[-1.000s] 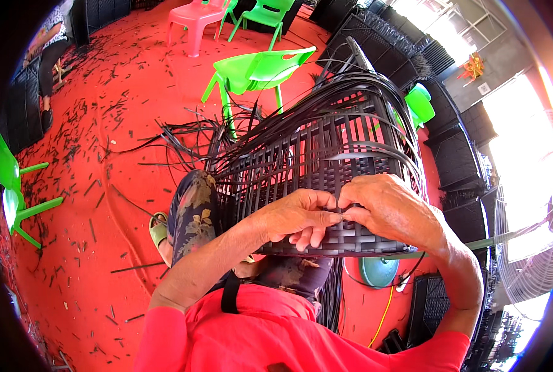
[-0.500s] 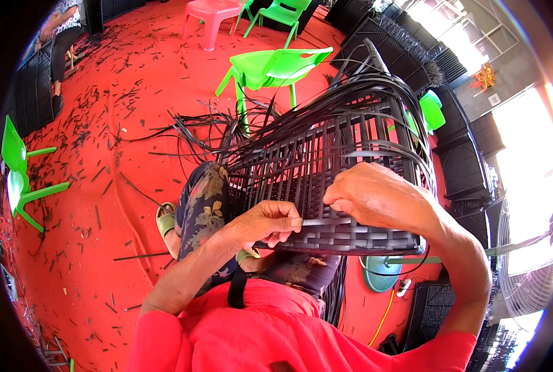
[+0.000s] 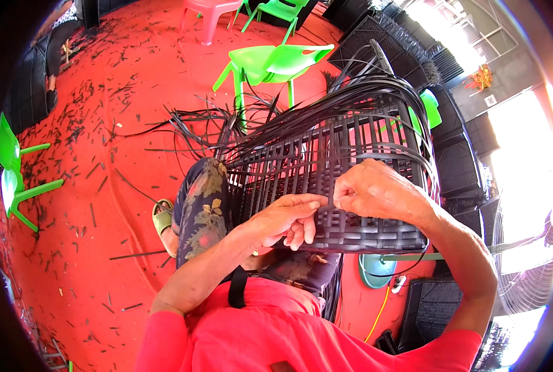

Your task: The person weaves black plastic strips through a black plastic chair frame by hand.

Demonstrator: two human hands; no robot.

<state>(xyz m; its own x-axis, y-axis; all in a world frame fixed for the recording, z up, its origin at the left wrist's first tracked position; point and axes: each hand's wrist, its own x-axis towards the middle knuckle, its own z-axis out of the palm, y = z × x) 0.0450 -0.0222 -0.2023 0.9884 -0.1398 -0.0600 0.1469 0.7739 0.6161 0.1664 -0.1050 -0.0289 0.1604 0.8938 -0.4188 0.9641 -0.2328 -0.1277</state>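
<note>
You have one big black woven basket frame point(image 3: 332, 173) lying on your lap, and its long side runs from your left knee up and away to the right. Your left hand point(image 3: 285, 220) pinches one flat black strip point(image 3: 326, 199) at the woven edge. Your right hand point(image 3: 375, 189) is curled shut on the same strip, just beside it. Three green chairs point(image 3: 270, 62) and one pink chair point(image 3: 211, 9) stand on the red floor point(image 3: 103, 186).

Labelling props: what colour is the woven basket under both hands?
Black: the woven basket is made of dark flat strips, clearest in the head view.
</note>
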